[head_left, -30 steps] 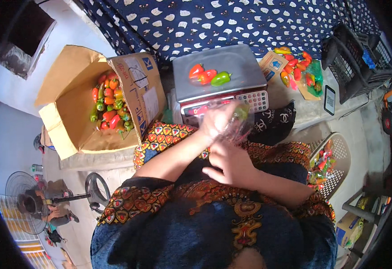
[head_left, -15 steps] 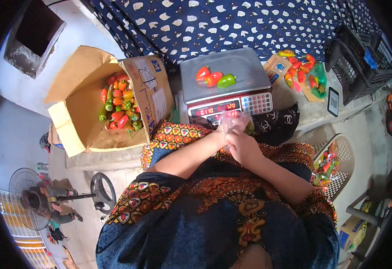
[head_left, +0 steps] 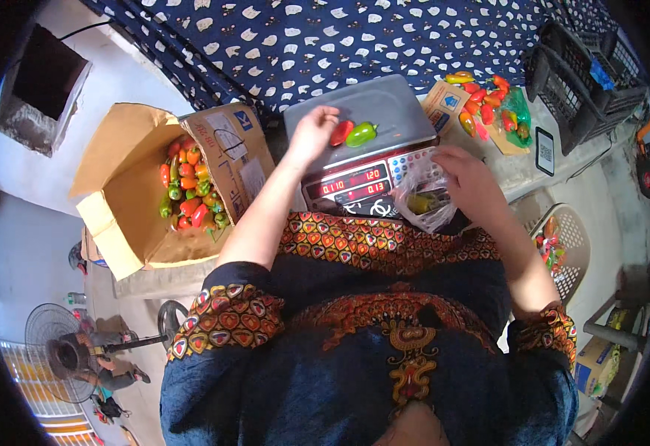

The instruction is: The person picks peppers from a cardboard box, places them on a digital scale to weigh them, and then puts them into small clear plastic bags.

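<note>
My left hand (head_left: 313,137) is over the pan of a digital scale (head_left: 392,104), its fingers bent beside a red pepper (head_left: 342,133). Whatever lies under those fingers is hidden. Right of the red pepper is a green pepper (head_left: 362,134), also on the pan. My right hand (head_left: 465,177) grips the upper edge of a clear plastic bag (head_left: 430,217), in front of the scale's keypad. Through the film shows a greenish pepper (head_left: 419,202). The scale's red display is lit.
An open cardboard box (head_left: 120,215) of red, orange and green peppers lies at left. More peppers (head_left: 486,100) lie on cardboard at right, near a black crate (head_left: 589,97) and a framed code card (head_left: 544,151). A perforated basket (head_left: 576,260) holds bagged peppers lower right.
My hands were together at the bag before the scale. My left hand has moved up over the pan, covering where another red pepper lay. My right hand has moved right with the bag.
</note>
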The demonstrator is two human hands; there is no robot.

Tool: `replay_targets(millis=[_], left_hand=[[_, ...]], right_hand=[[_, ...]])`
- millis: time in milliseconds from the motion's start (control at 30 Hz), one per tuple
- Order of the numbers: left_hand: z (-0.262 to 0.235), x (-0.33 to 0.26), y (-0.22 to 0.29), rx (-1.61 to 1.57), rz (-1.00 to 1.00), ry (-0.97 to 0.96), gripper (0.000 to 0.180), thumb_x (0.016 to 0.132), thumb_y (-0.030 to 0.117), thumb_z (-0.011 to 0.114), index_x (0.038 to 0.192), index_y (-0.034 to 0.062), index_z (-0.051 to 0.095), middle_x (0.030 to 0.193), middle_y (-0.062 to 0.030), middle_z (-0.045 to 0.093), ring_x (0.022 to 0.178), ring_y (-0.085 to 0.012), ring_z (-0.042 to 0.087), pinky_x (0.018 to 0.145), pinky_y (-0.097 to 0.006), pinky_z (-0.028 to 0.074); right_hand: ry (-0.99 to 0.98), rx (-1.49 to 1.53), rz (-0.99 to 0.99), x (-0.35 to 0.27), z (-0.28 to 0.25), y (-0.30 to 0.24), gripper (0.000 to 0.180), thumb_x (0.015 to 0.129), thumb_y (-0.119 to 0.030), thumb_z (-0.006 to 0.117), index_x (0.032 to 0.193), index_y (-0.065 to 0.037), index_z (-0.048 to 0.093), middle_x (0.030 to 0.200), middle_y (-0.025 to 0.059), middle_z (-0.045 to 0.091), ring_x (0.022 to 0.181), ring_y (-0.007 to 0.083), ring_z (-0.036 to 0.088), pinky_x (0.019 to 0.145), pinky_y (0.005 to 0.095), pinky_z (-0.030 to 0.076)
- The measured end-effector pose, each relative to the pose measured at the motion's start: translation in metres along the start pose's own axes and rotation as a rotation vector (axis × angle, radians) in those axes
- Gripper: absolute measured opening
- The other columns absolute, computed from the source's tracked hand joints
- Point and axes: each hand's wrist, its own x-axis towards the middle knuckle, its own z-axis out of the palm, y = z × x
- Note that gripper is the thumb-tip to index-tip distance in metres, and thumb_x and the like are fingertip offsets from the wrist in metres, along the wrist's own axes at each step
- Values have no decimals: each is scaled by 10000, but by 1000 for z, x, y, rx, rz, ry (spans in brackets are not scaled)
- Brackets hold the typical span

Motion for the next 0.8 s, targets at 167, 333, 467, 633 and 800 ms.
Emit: replay_targets(millis=[167,333,467,633,800], left_hand=[[55,-7,35,989,382,-108,423,807,266,611,1213,159,560,1110,-64,585,1116,-240,478,920,-478,342],[79,-2,24,1242,357,-100,387,851,245,518,1230,173,548,1140,-66,565,1111,-234,474,894,-435,342],[53,5,14,961,196,132,441,840,336,575,1240,161,511,1176,-73,557,1130,-270,470,893,-493,375],[10,17,-12,917,-94,6,386,848,287,543,1226,212,533,1249,-114,536,1195,-332,459,975,-547,347],[-19,36,-67,711,-94,-32,385,823,296,598,1187,198,523,1151,-115,602,1104,-354,548,899,-506,433]], right_hand=[[-45,143,-26,22,-19,-10,394,699,10,483,1079,21,588,1156,191,575,1051,353,558,921,382,441],[-7,83,-38,32,-33,-20,466,691,-2,474,1144,-5,585,1190,177,571,1086,321,556,925,342,449],[-50,166,-3,25,-36,-23,473,701,-4,478,1161,-17,587,1236,154,554,1098,297,555,898,330,467],[-89,253,0,33,-47,-35,494,697,-7,485,1182,-26,580,1246,145,552,1107,287,554,893,335,473],[-23,6,-120,48,-26,-19,442,721,-15,514,1154,-35,599,1240,124,565,1116,282,552,921,379,457]])
